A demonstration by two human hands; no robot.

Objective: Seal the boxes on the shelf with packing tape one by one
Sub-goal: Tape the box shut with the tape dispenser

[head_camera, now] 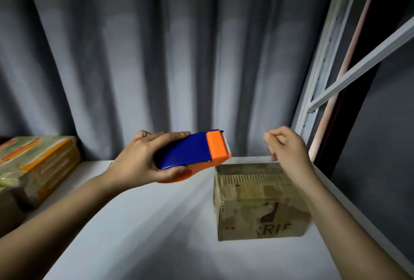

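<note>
Head view, looking down onto a white shelf board (139,223) whose near edge is cut off by the bottom of the frame. Much of the picture is softened by motion blur. A brown cardboard box (257,201) is seen standing on the right part of the shelf; its print is smeared, only the letters "RIF" and a dark shape can be made out on the near face, and no tape strip can be told on its top. Its far right corner is hidden behind the right hand (289,147). That hand is held just above the far edge of the box, fingers curled inward with thumb and fingertips drawn together; whether anything is pinched there cannot be told.

A tape dispenser (195,151) of smooth blue plastic with an orange head and a toothed blade is gripped by the left hand (143,159), fingers over the top, thumb underneath. It is held above the shelf, just left of the box, blade end over the box's far left corner. The tape roll itself is hidden.

At the far left, a stack of glossy orange-printed boxes (38,167) is cut by the frame edge. Behind, a ribbed grey wall (156,44) is seen, and a white metal upright (318,67) on the right.
</note>
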